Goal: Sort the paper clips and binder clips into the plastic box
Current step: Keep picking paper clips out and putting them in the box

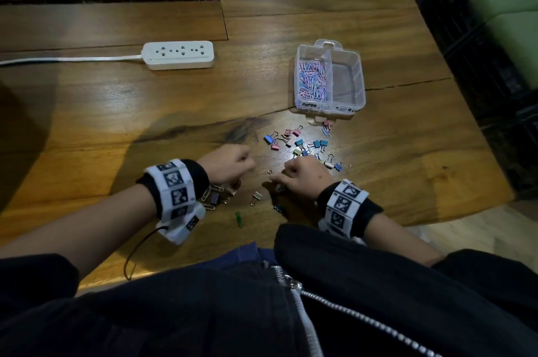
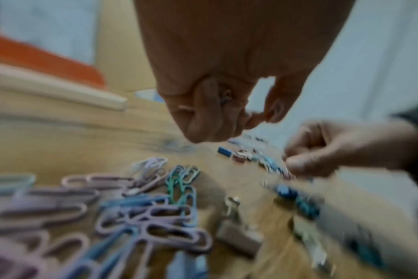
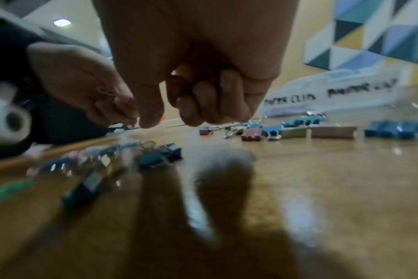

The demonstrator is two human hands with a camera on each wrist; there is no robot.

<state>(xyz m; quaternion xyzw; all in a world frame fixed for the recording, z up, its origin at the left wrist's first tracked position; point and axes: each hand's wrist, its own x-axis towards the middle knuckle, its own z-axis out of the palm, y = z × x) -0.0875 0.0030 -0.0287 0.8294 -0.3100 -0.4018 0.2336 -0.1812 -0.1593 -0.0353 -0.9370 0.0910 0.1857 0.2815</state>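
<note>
Grip-wise, both hands are sitting low over the bench with fingers curled in. Left hand is looking like a loose fist, and in the right wrist view something thin and wiry seems to be tucked in its fingers, but it's too blurry, so I can't tell what it has hold of, if anything. Right hand is curling its fingers down near the wood, thumb and forefinger close together; whether it's pinching anything, also can't tell.

Plastic box is sitting further away on the right, with two compartments. Its left one is holding a heap of pastel paper clips. Loose binder clips in blue, pink, teal and beige are lying scattered between the box and the hands. More paper clips are piling up under the left wrist, and a single green paper clip is lying at the near edge, apart from the rest. White power strip is lying off on the far left.
</note>
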